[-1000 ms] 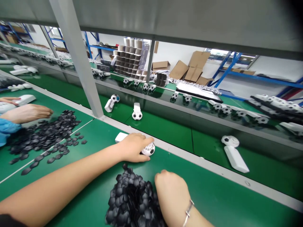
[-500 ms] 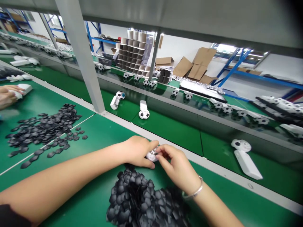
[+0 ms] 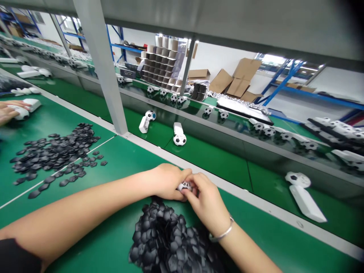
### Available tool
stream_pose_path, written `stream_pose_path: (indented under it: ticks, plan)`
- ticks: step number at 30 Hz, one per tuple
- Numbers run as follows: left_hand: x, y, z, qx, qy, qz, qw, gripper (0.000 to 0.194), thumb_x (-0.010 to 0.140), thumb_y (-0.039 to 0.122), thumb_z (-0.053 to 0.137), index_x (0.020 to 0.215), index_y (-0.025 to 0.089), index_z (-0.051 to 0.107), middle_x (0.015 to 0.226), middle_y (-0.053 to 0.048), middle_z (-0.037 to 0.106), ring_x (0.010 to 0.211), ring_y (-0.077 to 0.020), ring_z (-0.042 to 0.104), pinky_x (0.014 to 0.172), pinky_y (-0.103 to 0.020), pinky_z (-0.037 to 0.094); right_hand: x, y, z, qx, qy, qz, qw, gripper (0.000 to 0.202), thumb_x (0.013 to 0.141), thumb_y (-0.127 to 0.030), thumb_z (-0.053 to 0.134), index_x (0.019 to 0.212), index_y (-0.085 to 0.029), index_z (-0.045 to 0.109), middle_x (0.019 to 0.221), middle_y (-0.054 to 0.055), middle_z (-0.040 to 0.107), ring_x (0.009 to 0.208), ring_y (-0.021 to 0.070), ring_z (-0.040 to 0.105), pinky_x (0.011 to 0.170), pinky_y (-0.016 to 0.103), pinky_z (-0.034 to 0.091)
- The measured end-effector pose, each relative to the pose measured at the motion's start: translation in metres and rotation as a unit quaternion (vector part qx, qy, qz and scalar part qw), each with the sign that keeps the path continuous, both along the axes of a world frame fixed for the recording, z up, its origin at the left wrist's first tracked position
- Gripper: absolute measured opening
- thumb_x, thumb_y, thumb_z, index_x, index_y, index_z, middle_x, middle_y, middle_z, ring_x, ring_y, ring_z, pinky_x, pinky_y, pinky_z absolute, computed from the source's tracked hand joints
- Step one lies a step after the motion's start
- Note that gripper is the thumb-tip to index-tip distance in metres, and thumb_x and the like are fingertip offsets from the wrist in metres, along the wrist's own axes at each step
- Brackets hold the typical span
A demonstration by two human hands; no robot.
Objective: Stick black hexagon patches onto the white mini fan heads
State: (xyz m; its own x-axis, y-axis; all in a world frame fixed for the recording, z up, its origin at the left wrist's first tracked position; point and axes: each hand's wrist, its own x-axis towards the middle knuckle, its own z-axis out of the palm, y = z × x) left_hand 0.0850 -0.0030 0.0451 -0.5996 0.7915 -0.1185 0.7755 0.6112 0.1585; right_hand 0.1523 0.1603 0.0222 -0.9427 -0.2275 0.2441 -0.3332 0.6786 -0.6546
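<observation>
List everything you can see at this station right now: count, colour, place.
soccer-ball toy: one, white with black patches, pinched between both hands above the near pile.
near pile of patches: one heap, black, on the green table under the wrists.
far pile of patches: one spread heap, black, on the table's left.
toys on the conveyor: three clear, white handles with ball heads, on the green belt beyond the rail.
row of balls: many, black and white, along the far ledge.
cardboard boxes: several, brown, in the background.
co-worker's hand: at far left, on a white toy.
bracelet: one, silver, on the right wrist.
left hand: holds the toy.
right hand: fingers on the toy.
</observation>
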Motion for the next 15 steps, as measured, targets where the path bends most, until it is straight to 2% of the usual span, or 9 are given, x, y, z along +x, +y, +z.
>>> stream_pose_path:
  ticks: [2, 4, 8, 11, 13, 15]
  plan:
    - [0.001, 0.001, 0.0, -0.002, 0.016, -0.009, 1.0, 0.054, 0.076, 0.057, 0.053, 0.116, 0.022, 0.046, 0.084, -0.007, 0.066, 0.072, -0.028, 0.065, 0.058, -0.033, 0.046, -0.002, 0.001, 0.002, -0.016, -0.052, -0.042, 0.998, 0.027, 0.074, -0.014, 0.067, 0.094, -0.02, 0.05, 0.08, -0.001, 0.054, 0.062, 0.0143, 0.051, 0.058, 0.027, 0.042]
    - [0.004, 0.003, 0.0, -0.009, 0.039, -0.009, 0.999, 0.059, 0.077, 0.058, 0.053, 0.122, 0.021, 0.045, 0.084, -0.008, 0.067, 0.072, -0.0287, 0.065, 0.059, -0.034, 0.047, -0.004, 0.002, 0.004, -0.026, -0.091, -0.057, 0.994, 0.036, 0.071, -0.016, 0.069, 0.095, -0.021, 0.043, 0.078, -0.003, 0.053, 0.057, 0.0131, 0.049, 0.055, 0.026, 0.039]
    - [0.011, 0.01, 0.005, -0.046, 0.066, 0.003, 0.997, 0.066, 0.075, 0.058, 0.058, 0.126, 0.018, 0.045, 0.083, -0.008, 0.068, 0.075, -0.0303, 0.065, 0.061, -0.035, 0.05, -0.005, 0.0, 0.01, 0.0, -0.095, -0.06, 0.994, 0.035, 0.068, -0.013, 0.065, 0.088, -0.022, 0.038, 0.078, -0.003, 0.054, 0.062, 0.0146, 0.053, 0.055, 0.024, 0.038]
    - [0.013, 0.014, 0.007, -0.072, 0.067, 0.009, 0.995, 0.078, 0.071, 0.06, 0.063, 0.133, 0.017, 0.041, 0.085, -0.009, 0.068, 0.076, -0.0312, 0.066, 0.061, -0.036, 0.051, -0.007, -0.001, 0.013, 0.034, -0.08, -0.067, 0.994, 0.034, 0.065, -0.01, 0.062, 0.088, -0.022, 0.041, 0.08, -0.001, 0.056, 0.067, 0.0168, 0.057, 0.057, 0.025, 0.039]
    - [0.015, 0.015, 0.007, -0.076, 0.07, 0.011, 0.995, 0.084, 0.069, 0.062, 0.065, 0.134, 0.017, 0.039, 0.086, -0.01, 0.069, 0.076, -0.032, 0.066, 0.061, -0.037, 0.051, -0.009, 0.0, 0.011, 0.028, -0.079, -0.068, 0.994, 0.039, 0.065, -0.011, 0.063, 0.098, -0.021, 0.044, 0.086, 0.001, 0.059, 0.074, 0.0195, 0.06, 0.062, 0.028, 0.043]
    - [0.017, 0.015, 0.003, -0.065, 0.08, 0.009, 0.995, 0.083, 0.068, 0.06, 0.066, 0.133, 0.016, 0.039, 0.087, -0.011, 0.068, 0.076, -0.0323, 0.065, 0.062, -0.039, 0.052, -0.011, 0.004, 0.005, 0.014, -0.069, -0.045, 0.997, 0.055, 0.066, -0.017, 0.066, 0.116, -0.02, 0.043, 0.101, 0.007, 0.062, 0.089, 0.024, 0.063, 0.074, 0.033, 0.047]
